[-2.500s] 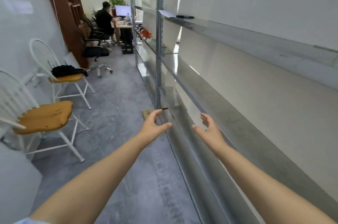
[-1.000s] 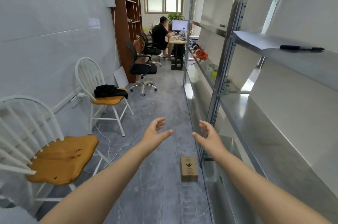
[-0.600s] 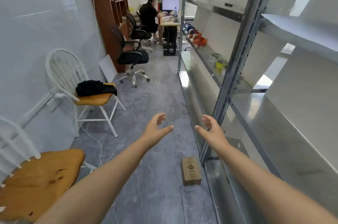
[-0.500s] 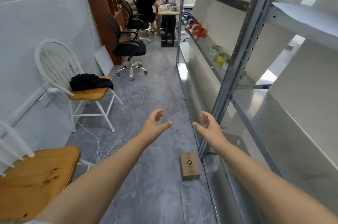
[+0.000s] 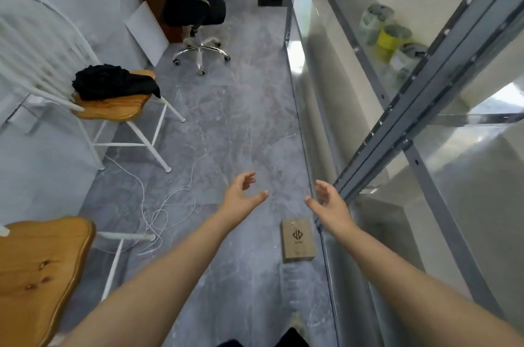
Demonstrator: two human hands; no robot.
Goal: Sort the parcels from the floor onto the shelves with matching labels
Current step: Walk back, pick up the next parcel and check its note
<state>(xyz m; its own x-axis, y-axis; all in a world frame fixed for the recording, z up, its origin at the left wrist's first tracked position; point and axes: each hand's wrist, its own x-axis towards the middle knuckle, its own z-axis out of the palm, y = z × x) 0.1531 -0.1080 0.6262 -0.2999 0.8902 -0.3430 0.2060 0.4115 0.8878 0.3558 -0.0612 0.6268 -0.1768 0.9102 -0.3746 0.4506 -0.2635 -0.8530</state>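
Note:
A small brown cardboard parcel (image 5: 297, 239) with a black diamond logo lies flat on the grey floor, close to the foot of the metal shelving (image 5: 422, 97) on the right. My left hand (image 5: 241, 196) is stretched out in front of me, left of and above the parcel, fingers spread and empty. My right hand (image 5: 330, 205) hovers just above the parcel's far right corner, palm turned inward, also empty. Neither hand touches the parcel.
Two white chairs with wooden seats stand on the left; the nearer seat (image 5: 37, 270) is at the lower left, the farther one (image 5: 113, 103) carries black cloth. A white cable (image 5: 158, 210) trails on the floor. A black office chair (image 5: 195, 9) stands further down the aisle. Tape rolls (image 5: 391, 37) sit on a shelf.
My view has tilted down and moved closer along the aisle. The parcel now lies nearer, just below my right hand. Both hands stay open and outstretched.

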